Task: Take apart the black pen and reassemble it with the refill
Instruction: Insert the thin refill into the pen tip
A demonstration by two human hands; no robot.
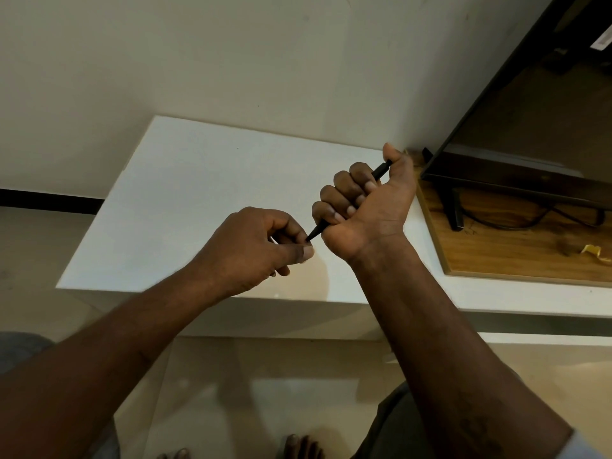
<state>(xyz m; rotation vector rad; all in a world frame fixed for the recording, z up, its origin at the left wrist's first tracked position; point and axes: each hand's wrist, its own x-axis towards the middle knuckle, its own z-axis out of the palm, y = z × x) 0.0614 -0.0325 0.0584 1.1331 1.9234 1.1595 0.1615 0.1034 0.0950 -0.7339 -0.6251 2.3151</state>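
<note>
The black pen (381,171) lies slantwise in my right hand (366,207), which is closed in a fist around its barrel, thumb pressed on the top end. Most of the barrel is hidden by the fingers. The pointed tip sticks out at the lower left, where my left hand (255,250) pinches it between thumb and fingertips. Both hands hover above the white table (185,200). No separate refill shows.
A wooden board (496,246) sits on the table to the right, bearing a black monitor (516,127) with its stand and cable, and a yellow scrap (592,251). The wall rises behind the table. My feet show on the tiled floor below.
</note>
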